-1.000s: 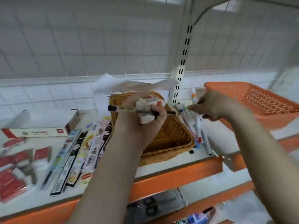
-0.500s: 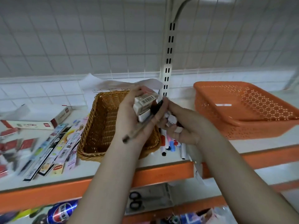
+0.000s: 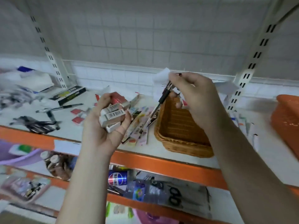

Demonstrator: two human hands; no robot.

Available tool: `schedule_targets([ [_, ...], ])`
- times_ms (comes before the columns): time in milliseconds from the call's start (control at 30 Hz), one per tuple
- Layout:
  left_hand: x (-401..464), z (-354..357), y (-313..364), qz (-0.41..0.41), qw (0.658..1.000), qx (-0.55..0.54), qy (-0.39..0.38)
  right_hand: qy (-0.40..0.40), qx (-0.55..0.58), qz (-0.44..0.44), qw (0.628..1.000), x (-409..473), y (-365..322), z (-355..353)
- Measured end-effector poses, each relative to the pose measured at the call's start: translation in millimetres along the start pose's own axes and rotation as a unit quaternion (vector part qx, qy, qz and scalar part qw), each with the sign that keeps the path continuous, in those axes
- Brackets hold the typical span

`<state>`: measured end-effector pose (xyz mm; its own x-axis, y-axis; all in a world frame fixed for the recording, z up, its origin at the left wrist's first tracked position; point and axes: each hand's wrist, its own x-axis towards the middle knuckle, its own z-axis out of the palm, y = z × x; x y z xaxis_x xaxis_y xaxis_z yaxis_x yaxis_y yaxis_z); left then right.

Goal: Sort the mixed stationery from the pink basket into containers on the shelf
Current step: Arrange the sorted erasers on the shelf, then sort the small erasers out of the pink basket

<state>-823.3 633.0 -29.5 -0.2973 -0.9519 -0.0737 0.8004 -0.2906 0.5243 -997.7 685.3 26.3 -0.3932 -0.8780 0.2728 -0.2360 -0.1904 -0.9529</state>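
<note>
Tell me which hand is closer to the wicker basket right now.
Right. The right hand, pinching a black pen, is over the wicker basket; the left hand, gripping erasers, is off to its left.

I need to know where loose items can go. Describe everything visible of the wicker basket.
The wicker basket is a shallow rectangular tray of tan woven strands with a thicker braided rim. It sits on the white shelf near the orange front edge, and what shows of its inside looks empty. The right hand holds a dark pen above its far left corner, and the forearm hides its right side. Flat packets lie beside its left wall.
</note>
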Motion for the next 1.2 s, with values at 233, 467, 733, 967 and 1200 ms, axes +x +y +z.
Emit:
schedule_targets([
  [233,-1,-127,138,0.054,0.98,0.089,0.169,-0.134,-0.2,-0.155,0.958,24,-7,187],
  [467,40,-209,270,0.021,0.97,0.165,0.175,-0.249,-0.395,-0.15,0.871,76,12,388],
  [733,79,-249,342,-0.026,0.967,0.173,0.184,-0.204,-0.282,-0.034,0.937,96,47,460],
  [967,97,-274,389,0.018,0.959,0.172,0.225,-0.201,-0.119,0.091,0.968,122,31,525],
  [1200,119,-304,450,0.068,0.947,0.18,0.256,-0.314,-0.111,0.115,0.936,146,12,616],
])
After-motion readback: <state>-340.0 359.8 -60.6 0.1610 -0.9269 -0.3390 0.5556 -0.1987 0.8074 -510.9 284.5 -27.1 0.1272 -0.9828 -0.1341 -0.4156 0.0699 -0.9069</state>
